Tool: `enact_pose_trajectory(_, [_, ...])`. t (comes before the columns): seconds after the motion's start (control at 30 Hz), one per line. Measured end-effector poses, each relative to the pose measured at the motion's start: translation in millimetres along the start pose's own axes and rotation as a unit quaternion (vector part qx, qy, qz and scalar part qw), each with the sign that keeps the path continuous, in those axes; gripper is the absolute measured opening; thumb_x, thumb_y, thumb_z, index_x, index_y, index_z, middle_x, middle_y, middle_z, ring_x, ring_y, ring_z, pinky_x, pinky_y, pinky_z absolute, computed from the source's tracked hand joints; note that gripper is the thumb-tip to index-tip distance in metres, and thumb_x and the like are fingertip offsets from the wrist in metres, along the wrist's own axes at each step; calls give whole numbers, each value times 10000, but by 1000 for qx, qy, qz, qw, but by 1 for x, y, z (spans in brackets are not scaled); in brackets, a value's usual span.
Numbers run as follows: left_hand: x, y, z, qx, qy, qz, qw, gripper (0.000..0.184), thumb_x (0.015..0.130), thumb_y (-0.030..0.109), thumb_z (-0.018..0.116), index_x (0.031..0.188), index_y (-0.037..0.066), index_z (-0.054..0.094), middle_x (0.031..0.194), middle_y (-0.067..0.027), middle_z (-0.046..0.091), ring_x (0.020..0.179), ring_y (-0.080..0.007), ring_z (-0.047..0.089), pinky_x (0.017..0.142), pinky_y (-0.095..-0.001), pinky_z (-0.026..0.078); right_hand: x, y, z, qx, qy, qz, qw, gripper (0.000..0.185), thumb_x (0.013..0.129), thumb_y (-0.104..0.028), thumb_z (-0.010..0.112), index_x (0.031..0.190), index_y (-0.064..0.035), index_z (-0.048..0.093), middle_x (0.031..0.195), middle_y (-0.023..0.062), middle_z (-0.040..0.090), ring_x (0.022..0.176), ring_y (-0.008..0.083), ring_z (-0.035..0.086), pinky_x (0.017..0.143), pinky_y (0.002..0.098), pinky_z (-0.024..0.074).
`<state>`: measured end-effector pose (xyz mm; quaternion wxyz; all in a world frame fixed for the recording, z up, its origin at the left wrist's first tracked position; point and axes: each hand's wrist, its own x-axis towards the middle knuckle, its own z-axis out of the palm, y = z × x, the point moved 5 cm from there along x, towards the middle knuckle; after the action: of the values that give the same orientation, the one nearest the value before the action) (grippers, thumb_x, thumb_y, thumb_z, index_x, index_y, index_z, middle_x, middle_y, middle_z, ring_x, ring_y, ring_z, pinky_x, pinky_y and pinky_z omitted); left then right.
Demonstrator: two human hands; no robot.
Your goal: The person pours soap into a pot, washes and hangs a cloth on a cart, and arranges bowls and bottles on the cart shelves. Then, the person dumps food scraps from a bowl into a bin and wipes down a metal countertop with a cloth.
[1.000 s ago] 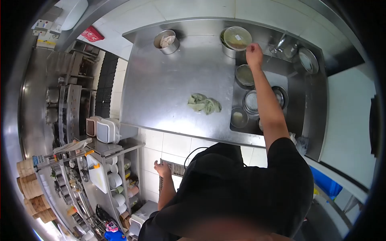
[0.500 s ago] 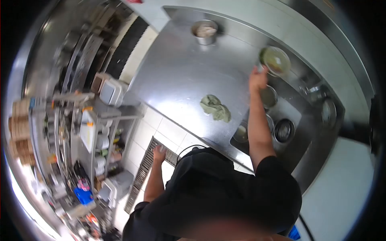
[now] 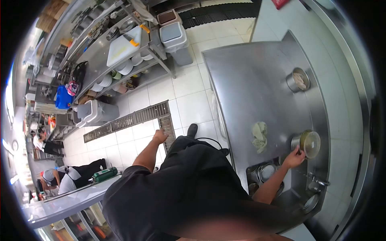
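Observation:
My right hand (image 3: 294,158) grips the near side of a round metal pot (image 3: 295,141) at the back right of the steel counter (image 3: 257,80). A clear round lidded tub (image 3: 311,145) with a white label sits tilted at the pot, over some green contents. My left hand (image 3: 161,136) hangs above the floor drain, fingers loosely curled, with nothing visible in it. A crumpled green cloth (image 3: 259,137) lies on the counter. Farther along stands a metal pot (image 3: 298,80) with pale pieces inside.
A sink (image 3: 287,183) with metal bowls and a tap (image 3: 318,180) is beside my right forearm. Shelving with a white cutting board (image 3: 124,46) and a grey bin (image 3: 175,42) stand upper left. Two people (image 3: 74,176) (image 3: 48,145) are at the far left.
The view has swung left, bringing the people and floor into sight. My right hand has shifted from the tub's rim to the pot's side. My left hand still hangs low.

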<state>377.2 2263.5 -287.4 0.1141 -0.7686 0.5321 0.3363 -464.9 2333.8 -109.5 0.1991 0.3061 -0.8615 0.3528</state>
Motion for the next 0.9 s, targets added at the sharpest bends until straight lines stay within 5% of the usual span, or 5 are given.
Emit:
enact_pose_trajectory(0.27, [106,-116,-15,-35,-68,-42,996,721,856,472,693,1402,21,554,1378,-322,544,1301,-447,528,1119,-462,442,-36,-220,9,149,-64,-80,984,318,916,-227,787,993,26,611,867,119,636,782,200,659,677,325,557])
enact_pose_trajectory(0.47, [207,-151,-107,-358,-33,-158,919,641,838,337,767,1368,38,565,1253,-184,622,1050,-227,626,612,-375,555,-85,-416,80,309,-137,-36,940,282,847,-140,854,988,-31,635,883,4,588,730,72,536,644,234,470])
enact_pose_trajectory(0.57, [249,-178,-139,-453,47,-124,882,583,877,336,736,1357,66,545,1247,-77,595,982,-210,617,599,-369,529,-104,-524,104,290,-184,-105,933,283,809,-77,865,952,-23,626,877,10,532,713,75,493,630,237,482])
enact_pose_trajectory(0.83, [271,-239,-162,-489,92,-182,848,514,887,351,747,1268,42,594,916,-100,613,700,-194,604,497,-355,504,-158,-703,250,405,-336,-186,829,284,771,-52,867,917,-36,624,821,-9,498,688,93,430,621,256,464])
enact_pose_trajectory(0.9, [282,-230,-169,-462,107,-169,864,507,905,325,733,1296,21,623,1089,-152,679,1004,-263,656,774,-398,559,-173,-744,287,393,-362,-230,813,287,769,-58,865,929,-43,627,830,9,525,685,110,477,618,269,475])
